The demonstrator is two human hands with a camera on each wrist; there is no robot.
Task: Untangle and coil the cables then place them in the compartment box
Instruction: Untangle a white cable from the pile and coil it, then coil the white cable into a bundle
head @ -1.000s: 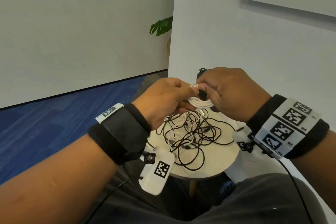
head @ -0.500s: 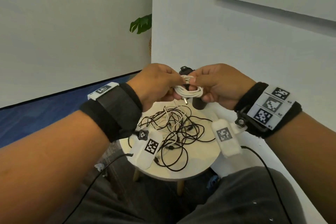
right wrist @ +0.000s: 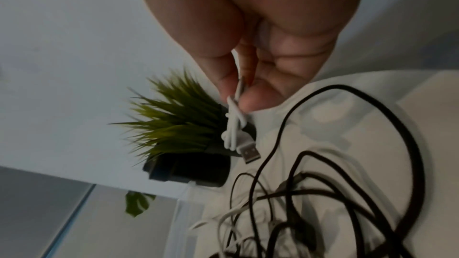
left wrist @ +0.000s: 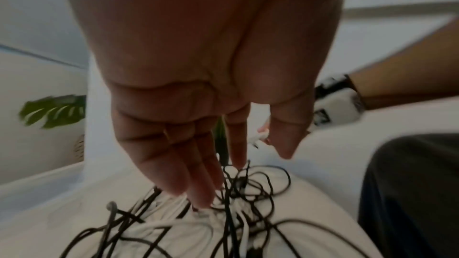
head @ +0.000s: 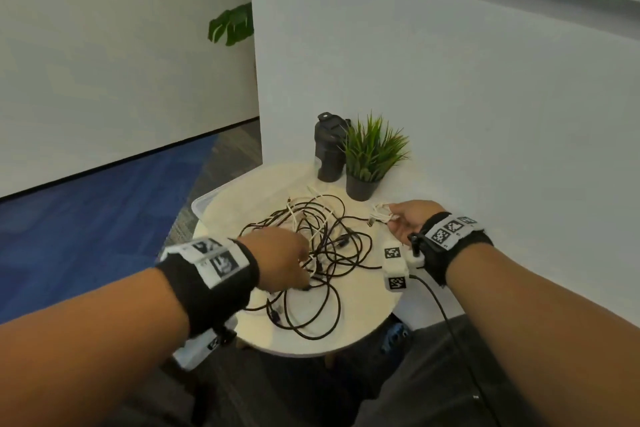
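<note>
A tangle of black and white cables (head: 322, 253) lies on a small round white table (head: 239, 208). My left hand (head: 301, 267) reaches into the tangle's left side. In the left wrist view its straight fingers (left wrist: 198, 187) point down and touch the cables (left wrist: 248, 223) without curling round any. My right hand (head: 393, 218) is at the table's right edge and pinches a small coiled white cable (head: 379, 215). In the right wrist view the thumb and fingers (right wrist: 258, 95) grip the coil (right wrist: 234, 128), and its USB plug (right wrist: 249, 151) hangs below.
A dark bottle (head: 329, 149) and a small potted plant (head: 370, 152) stand at the table's back, close to the right hand. A pale translucent box rim (head: 202, 203) shows behind the table's left edge. A white wall runs along the right.
Both hands held the white coil together in front of me. Now the left hand has let go and dropped onto the tangle; the right hand carried the coil down to the right.
</note>
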